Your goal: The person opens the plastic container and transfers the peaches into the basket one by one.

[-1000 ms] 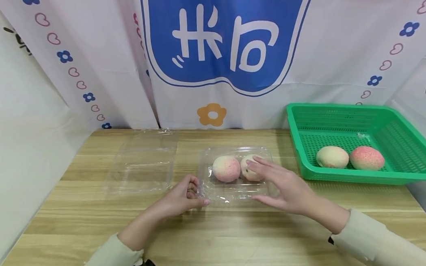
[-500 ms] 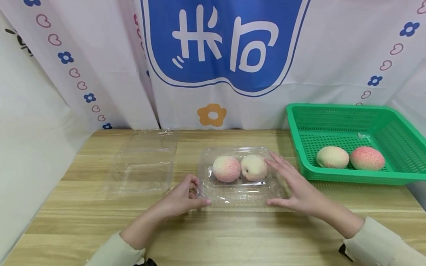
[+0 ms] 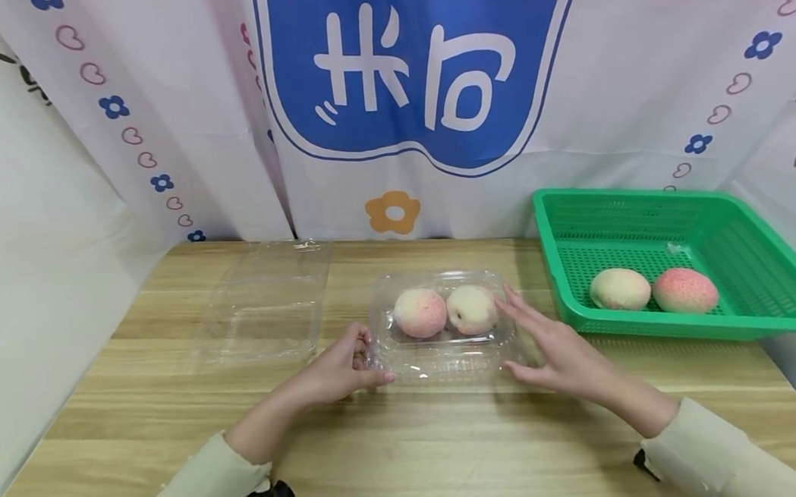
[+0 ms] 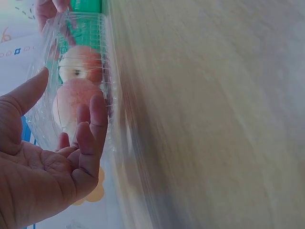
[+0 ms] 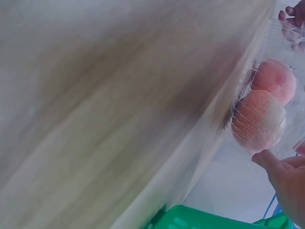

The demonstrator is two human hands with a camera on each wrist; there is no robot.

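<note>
A clear plastic clamshell box [image 3: 446,361] lies on the table in the head view. Inside it sit two peaches side by side: a pink-blushed peach [image 3: 420,313] on the left and a paler peach [image 3: 472,310] on the right. My left hand [image 3: 344,366] holds the box's left end, thumb at the near corner and the other fingers curled at the side. At the opposite end my right hand [image 3: 560,356] touches the box with fingers spread and fairly straight. The left wrist view shows both peaches through the ribbed plastic [image 4: 86,33]. How the lid stands is hard to tell.
A green plastic basket [image 3: 649,324] stands at the right, holding a pale peach [image 3: 620,289] and a pinker peach [image 3: 685,290]. Another clear clamshell box [image 3: 265,317] lies at the back left. A printed cloth [image 3: 227,137] hangs behind the table [image 3: 410,453].
My right hand has moved right, off the right-hand peach to the box's right end, its fingers spread wider. My left hand has stayed at the left end. The head view has shifted slightly.
</note>
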